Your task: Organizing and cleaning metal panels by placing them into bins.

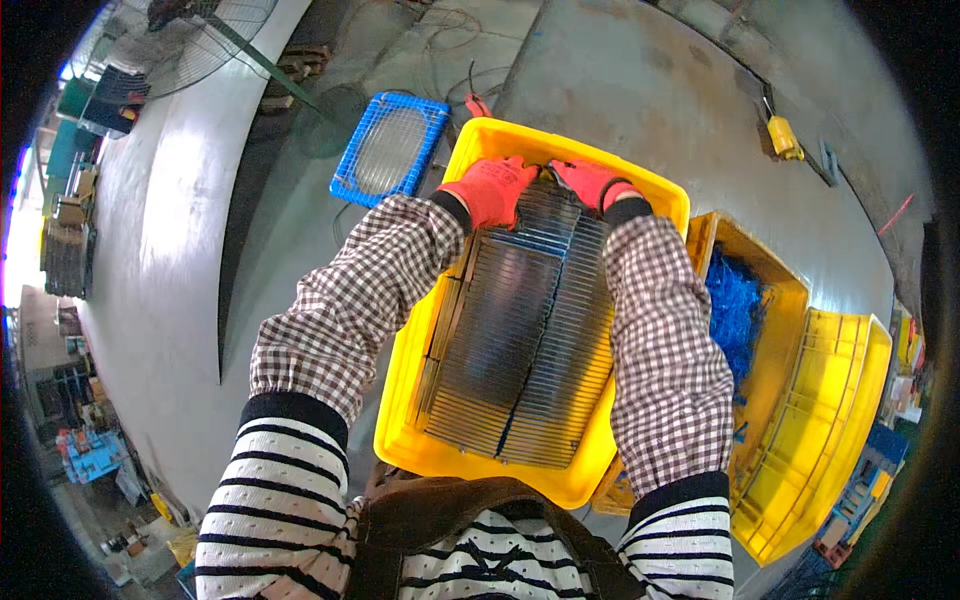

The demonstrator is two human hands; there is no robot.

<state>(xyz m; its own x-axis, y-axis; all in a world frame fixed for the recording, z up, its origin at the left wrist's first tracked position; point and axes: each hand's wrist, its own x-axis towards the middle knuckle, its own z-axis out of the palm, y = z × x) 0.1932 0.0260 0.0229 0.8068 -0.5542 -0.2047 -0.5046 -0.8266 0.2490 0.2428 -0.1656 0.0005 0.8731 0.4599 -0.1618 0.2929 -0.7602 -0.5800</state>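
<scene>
A yellow plastic bin (405, 425) stands in front of me, holding a stack of dark metal wire racks (520, 340) with close parallel bars. At the bin's far end, my left hand (490, 192) in a red glove curls its fingers round the far edge of the top wire rack. My right hand (592, 184), also red-gloved, is closed at the same far edge, a little to the right. Both hands are bent inward, with dark metal between them. The fingertips are partly hidden, so their exact hold on the bars is unclear.
A blue-edged wire grille (390, 150) lies beyond the bin on the left, near a red-handled tool (478, 105). On the right are a crate with blue strips (735, 310) and another yellow bin (800, 430). A yellow box on a cable (785, 138) and a large fan (170, 45) stand farther off.
</scene>
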